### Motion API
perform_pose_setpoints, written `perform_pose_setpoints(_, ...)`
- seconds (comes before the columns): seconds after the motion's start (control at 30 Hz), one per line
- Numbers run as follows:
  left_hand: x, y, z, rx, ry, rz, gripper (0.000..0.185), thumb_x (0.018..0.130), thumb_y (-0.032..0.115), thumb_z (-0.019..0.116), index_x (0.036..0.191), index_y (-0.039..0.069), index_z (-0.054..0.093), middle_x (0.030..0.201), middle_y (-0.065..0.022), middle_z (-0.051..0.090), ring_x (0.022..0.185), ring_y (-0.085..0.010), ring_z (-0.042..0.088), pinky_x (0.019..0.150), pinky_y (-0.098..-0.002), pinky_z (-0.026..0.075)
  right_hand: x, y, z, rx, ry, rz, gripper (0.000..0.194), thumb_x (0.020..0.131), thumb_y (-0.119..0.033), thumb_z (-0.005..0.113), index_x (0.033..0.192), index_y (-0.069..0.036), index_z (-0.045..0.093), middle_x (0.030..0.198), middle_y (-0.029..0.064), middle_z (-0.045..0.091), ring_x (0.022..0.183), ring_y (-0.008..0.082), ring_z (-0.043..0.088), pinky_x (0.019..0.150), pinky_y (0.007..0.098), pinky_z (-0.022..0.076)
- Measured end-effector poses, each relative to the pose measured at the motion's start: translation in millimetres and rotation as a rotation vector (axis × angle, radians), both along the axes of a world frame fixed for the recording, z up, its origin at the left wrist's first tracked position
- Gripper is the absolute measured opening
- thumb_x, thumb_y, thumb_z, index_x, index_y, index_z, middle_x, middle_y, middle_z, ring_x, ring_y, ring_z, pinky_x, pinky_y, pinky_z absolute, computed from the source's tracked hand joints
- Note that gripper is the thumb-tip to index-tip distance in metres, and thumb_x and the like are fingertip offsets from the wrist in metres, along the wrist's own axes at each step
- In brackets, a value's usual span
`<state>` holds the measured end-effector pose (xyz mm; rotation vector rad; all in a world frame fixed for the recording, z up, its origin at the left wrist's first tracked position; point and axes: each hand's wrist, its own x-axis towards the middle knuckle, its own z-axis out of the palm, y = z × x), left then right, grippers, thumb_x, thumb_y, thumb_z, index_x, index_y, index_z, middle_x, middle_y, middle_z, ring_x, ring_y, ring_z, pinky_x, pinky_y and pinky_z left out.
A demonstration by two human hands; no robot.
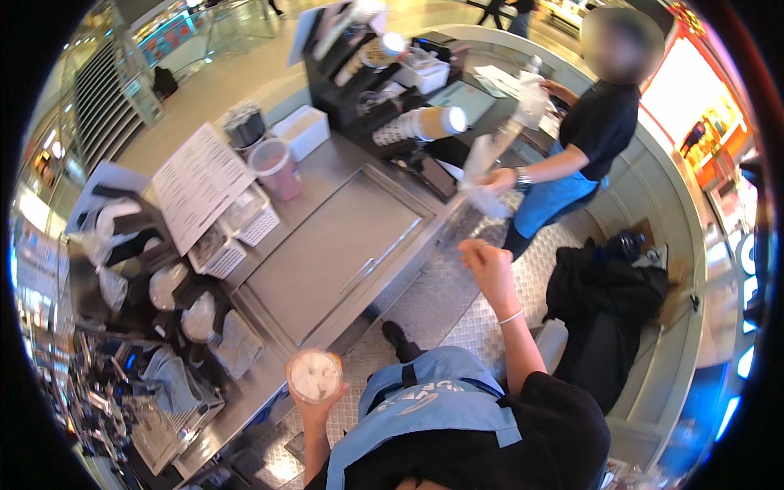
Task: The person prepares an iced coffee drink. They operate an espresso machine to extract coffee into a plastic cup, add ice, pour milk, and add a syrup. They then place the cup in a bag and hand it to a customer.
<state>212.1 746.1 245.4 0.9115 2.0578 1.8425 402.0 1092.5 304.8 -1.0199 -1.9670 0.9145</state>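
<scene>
My left hand (302, 407) is wrapped around a clear cup (315, 376) with a pale iced drink in it. The cup is beside the front edge of the steel counter (331, 245), seen from above. Raised over the patterned metal floor, my right hand (488, 269) has its fingers curled in, and nothing shows in it. It is nearest to a co-worker (597, 128) in a blue apron. Between that person's hands is a translucent plastic bag (484, 162), partly blurred.
Stacked paper cups (422, 124) lie sideways in a black rack by the counter. A lidded-style plastic tub (275, 168), white baskets (250, 217) and a printed sheet (201, 184) stand along its far side. A grey cloth (171, 380) hangs at left. Dark clothing (603, 300) is heaped at right.
</scene>
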Motion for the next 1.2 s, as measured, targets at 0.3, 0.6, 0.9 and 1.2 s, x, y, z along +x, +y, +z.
perform_pose_setpoints(0.3,-16.7,144.9,-31.9,0.244,-0.319,0.105,0.091,0.065,0.007,0.089,0.143,0.009,0.042,0.133,-0.0041,0.053,0.125,-0.0199,0.052,0.109,-0.0379,0.042,68.8,66.0,14.1,0.188,0.021,-0.171,0.013,0.090,-0.010,0.073,0.087,0.002,0.072,0.069,0.0084,0.069,0.060,0.0119,0.064,0.056,0.0257,0.0487)
perform_pose_setpoints(0.6,-85.9,221.6,-48.6,0.223,-0.150,0.430,0.078,0.067,0.002,0.088,0.134,0.006,0.049,0.125,-0.0056,0.058,0.116,-0.0184,0.056,0.101,-0.0343,0.046,-84.1,161.8,-1.3,0.236,-0.611,0.388,0.062,0.098,-0.053,0.049,0.094,0.005,0.070,0.098,0.0268,0.069,0.096,0.0376,0.068,0.083,0.0440,0.0524)
perform_pose_setpoints(0.9,-116.2,240.4,-75.1,0.194,-0.153,0.414,0.082,0.065,0.002,0.090,0.135,0.007,0.049,0.124,-0.0052,0.058,0.115,-0.0180,0.056,0.102,-0.0335,0.045,-214.3,169.4,-115.4,-0.621,-0.701,0.668,0.101,0.084,-0.086,0.035,0.085,0.009,0.068,0.065,0.0208,0.065,0.064,0.0283,0.069,0.065,0.0427,0.0578)
perform_pose_setpoints(1.2,-121.9,234.3,-81.3,0.075,-0.183,0.458,0.083,0.069,0.006,0.087,0.141,0.007,0.046,0.132,-0.0060,0.055,0.122,-0.0194,0.053,0.107,-0.0358,0.041,-256.7,125.2,-153.0,-0.216,-0.244,0.502,0.045,0.084,-0.042,0.069,0.084,0.003,0.064,0.087,0.0206,0.065,0.085,0.0368,0.066,0.076,0.0435,0.0547)
